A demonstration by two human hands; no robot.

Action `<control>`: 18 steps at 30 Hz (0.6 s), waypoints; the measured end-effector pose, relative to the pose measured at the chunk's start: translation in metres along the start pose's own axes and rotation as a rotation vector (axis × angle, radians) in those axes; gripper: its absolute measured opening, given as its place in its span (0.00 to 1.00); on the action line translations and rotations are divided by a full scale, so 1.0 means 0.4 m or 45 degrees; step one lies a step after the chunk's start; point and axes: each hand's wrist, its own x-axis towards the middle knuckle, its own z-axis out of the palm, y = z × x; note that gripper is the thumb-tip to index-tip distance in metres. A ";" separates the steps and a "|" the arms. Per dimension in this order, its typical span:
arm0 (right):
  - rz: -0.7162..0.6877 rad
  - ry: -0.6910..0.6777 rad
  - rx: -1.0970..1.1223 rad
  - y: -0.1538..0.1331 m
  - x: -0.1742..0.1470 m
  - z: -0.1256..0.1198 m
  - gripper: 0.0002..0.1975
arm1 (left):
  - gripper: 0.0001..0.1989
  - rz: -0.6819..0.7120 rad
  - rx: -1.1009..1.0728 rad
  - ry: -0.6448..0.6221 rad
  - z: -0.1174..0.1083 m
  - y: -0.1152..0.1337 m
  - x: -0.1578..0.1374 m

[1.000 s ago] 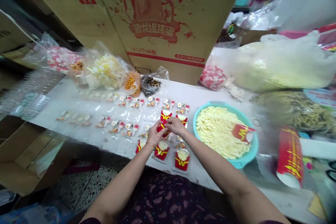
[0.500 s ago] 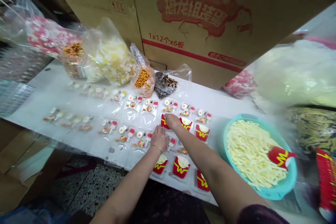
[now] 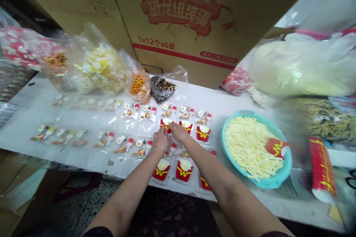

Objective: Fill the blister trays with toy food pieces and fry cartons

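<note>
Both hands meet at a small red fries carton (image 3: 167,122) with a yellow W, pale fries at its top, lying in a clear plastic compartment. My left hand (image 3: 162,139) grips its lower left edge with bent fingers. Across from it, my right hand (image 3: 178,132) has its fingers closed on the carton's right side; the fingertips are partly hidden. Two more filled cartons, one in the middle (image 3: 185,126) and one at the right (image 3: 203,133), lie in the same row. Nearer my body are further filled cartons (image 3: 184,170), partly covered by my right forearm.
A turquoise basin (image 3: 226,148) of pale fries stands at the right with a red carton (image 3: 276,148) on them. Clear trays with miniature food pieces (image 3: 141,148) run leftward. Bags of small pieces (image 3: 139,86) line the back before a large cardboard box (image 3: 180,55). Stacked red cartons (image 3: 321,170) lie far right.
My right hand has shifted from the carton's top to its right side, and my left hand has come up against its lower left. The camera view has turned slightly right.
</note>
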 end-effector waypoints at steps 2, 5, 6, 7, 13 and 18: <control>-0.012 0.154 0.121 0.020 -0.057 -0.013 0.20 | 0.22 -0.008 0.014 0.047 -0.007 0.010 -0.008; -0.036 0.533 0.296 0.102 -0.241 -0.039 0.16 | 0.23 -0.001 -0.008 0.147 -0.013 0.057 -0.027; 0.021 0.715 0.327 0.143 -0.321 -0.048 0.14 | 0.22 0.015 -0.029 0.182 -0.013 0.082 -0.033; 0.134 0.923 0.331 0.190 -0.404 -0.060 0.12 | 0.21 0.051 -0.057 0.213 -0.012 0.113 -0.037; 1.257 1.489 0.114 0.532 -0.755 -0.138 0.15 | 0.19 0.377 -0.217 0.305 -0.022 0.381 -0.074; 1.216 1.085 0.371 0.658 -0.761 -0.180 0.10 | 0.19 0.666 -0.267 0.293 -0.033 0.591 -0.122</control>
